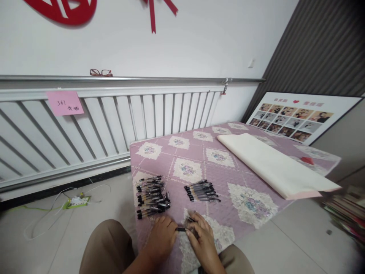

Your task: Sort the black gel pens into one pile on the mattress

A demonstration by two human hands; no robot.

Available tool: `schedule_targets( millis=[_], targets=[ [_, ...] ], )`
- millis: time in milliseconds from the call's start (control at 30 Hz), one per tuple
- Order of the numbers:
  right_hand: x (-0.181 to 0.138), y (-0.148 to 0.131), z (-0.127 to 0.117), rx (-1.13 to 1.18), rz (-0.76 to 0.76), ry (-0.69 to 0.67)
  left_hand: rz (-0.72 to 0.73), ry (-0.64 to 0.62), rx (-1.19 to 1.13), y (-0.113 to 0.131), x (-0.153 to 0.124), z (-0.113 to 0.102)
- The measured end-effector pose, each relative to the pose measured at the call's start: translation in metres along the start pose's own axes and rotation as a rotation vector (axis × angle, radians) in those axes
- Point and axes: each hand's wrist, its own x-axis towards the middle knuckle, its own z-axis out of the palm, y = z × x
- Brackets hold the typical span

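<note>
While narrow around at least one pen [181, 229], two hands [163, 233] [202, 236] near two pen groups [152, 198] [202, 191] on one floral tablecloth [218, 177].

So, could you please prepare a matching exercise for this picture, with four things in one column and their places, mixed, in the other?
Column one
1. Pink note
2. Glasses
3. Power strip
4. Black pen-like piece

Column two
A. On the pipe above the radiator
B. Between the left hand and the right hand
C. Against the front of the radiator
D. On the floor

Right pairs: 1-C, 2-A, 3-D, 4-B
</note>
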Motion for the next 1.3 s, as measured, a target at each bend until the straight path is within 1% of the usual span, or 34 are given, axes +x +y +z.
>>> schedule_targets(
  millis=[100,267,367,633,867,1033,1200,1300],
  targets=[
    [0.0005,0.0012,-0.0008,0.005,-0.005,0.019,-0.007,-0.010,-0.006,-0.0005,-0.0002,0.0001],
    [0.0020,-0.0034,-0.0009,-0.013,0.021,-0.020,-0.012,-0.032,-0.007,0.0001,-0.0006,-0.0018],
    [0.0020,-0.0044,0.0003,-0.007,0.029,-0.020,-0.010,-0.039,0.010,0.0009,-0.0003,-0.0027],
    [0.0006,0.0029,-0.0003,0.043,0.007,0.001,-0.019,-0.027,0.000,0.0010,-0.0003,-0.0019],
    [0.0027,-0.0058,-0.0020,0.015,0.065,-0.074,0.004,-0.034,0.013,0.0015,-0.0005,-0.0037],
    [0.0018,-0.0043,-0.0005,0.048,0.053,-0.043,0.011,-0.053,0.038,0.0013,0.0003,-0.0036],
    [0.0015,0.0010,-0.0006,0.091,0.055,-0.053,0.007,-0.063,0.041,0.0009,0.0002,-0.0025],
    [0.0021,0.0033,-0.0014,0.093,0.033,-0.037,0.013,-0.068,0.049,0.0002,0.0004,-0.0013]
  ],
)
